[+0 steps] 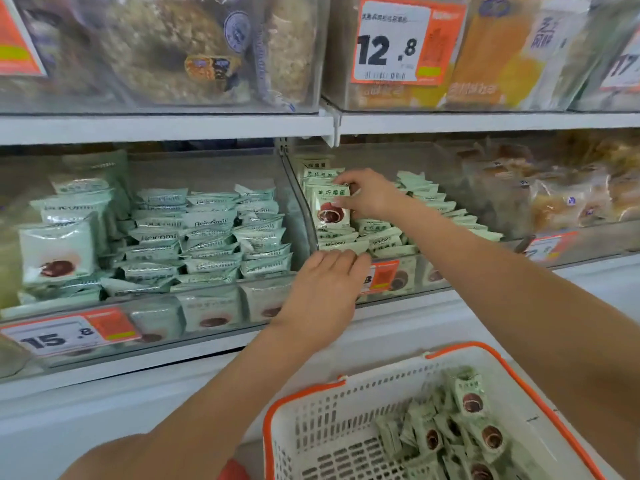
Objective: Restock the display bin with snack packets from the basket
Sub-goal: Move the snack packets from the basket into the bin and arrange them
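A clear display bin on the middle shelf holds rows of pale green snack packets. My right hand reaches into the bin and pinches an upright packet with a brown round sweet printed on it, at the bin's left end. My left hand rests with straight fingers on the front rim of the bin, touching the edge of the flat packets there. The white basket with an orange rim sits at the lower right, with several of the same green packets inside.
A second clear bin to the left is full of similar green packets, with a 15.8 price tag. Upper shelf bins hold bread-like goods behind a 12.8 tag. Wrapped pastries fill the bin to the right.
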A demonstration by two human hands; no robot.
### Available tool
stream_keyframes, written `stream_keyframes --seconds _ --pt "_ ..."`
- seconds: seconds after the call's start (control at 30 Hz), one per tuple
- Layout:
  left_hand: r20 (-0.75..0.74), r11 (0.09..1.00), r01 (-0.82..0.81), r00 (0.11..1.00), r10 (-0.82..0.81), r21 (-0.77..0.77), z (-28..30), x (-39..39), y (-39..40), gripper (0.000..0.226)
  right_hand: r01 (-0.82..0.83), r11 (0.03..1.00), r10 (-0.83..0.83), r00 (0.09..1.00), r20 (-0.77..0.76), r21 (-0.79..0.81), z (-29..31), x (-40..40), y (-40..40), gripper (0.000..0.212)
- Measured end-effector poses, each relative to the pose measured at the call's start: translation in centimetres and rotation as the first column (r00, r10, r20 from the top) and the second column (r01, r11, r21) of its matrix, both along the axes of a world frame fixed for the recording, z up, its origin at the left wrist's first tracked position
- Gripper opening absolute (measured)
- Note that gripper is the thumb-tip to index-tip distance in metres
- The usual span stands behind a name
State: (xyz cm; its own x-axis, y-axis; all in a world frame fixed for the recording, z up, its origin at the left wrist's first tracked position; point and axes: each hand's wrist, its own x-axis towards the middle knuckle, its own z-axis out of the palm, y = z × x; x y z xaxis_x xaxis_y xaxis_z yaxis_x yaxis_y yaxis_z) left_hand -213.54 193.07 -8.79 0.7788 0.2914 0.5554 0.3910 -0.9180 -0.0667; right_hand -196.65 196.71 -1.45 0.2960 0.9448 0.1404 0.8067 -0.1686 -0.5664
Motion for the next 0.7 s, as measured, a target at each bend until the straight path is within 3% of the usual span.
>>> stream_keyframes --seconds 0.07,0.17,0.3,0.4,0.57,0.7 --pt "0.007 1.0 0.024 1.0 -0.024 0.009 0.0 -0.1 0.1 0.055 0.029 0.997 -0.03 0.999 0.018 0.067 -0.5 -0.2 0.4 0.045" --pt "-0.006 0.999 0.031 0.999 -0.031 0.01 0.0 -0.3 0.1 0.055 0.098 0.981 -0.084 0.993 -0.088 0.167 -1.2 -0.5 0.4 0.048" --pt "-0.005 1.0 0.026 1.0 -0.026 0.015 -0.1 -0.6 -0.2 0.054 0.09 0.987 -0.063 0.979 -0.195 0.131 -2.3 -0.8 -0.3 0.06" --pt "-0.021 1.0 0.013 1.0 -0.012 0.006 -0.2 -0.7 -0.4 0.057 0.029 0.993 -0.009 0.986 -0.165 0.115 -3.1 -1.1 -0.8 0.078" --pt "-0.054 1.0 0.004 0.999 -0.004 0.004 -0.3 -0.9 -0.6 0.059 0.145 0.948 -0.1 0.981 -0.167 0.284 -3.0 -2.0 -0.5 0.069" --pt "-0.054 1.0 -0.001 0.999 0.0 -0.009 -0.2 -0.7 -0.6 0.059 0.173 0.949 -0.106 0.962 -0.252 0.262 -2.8 -2.1 0.2 0.077"
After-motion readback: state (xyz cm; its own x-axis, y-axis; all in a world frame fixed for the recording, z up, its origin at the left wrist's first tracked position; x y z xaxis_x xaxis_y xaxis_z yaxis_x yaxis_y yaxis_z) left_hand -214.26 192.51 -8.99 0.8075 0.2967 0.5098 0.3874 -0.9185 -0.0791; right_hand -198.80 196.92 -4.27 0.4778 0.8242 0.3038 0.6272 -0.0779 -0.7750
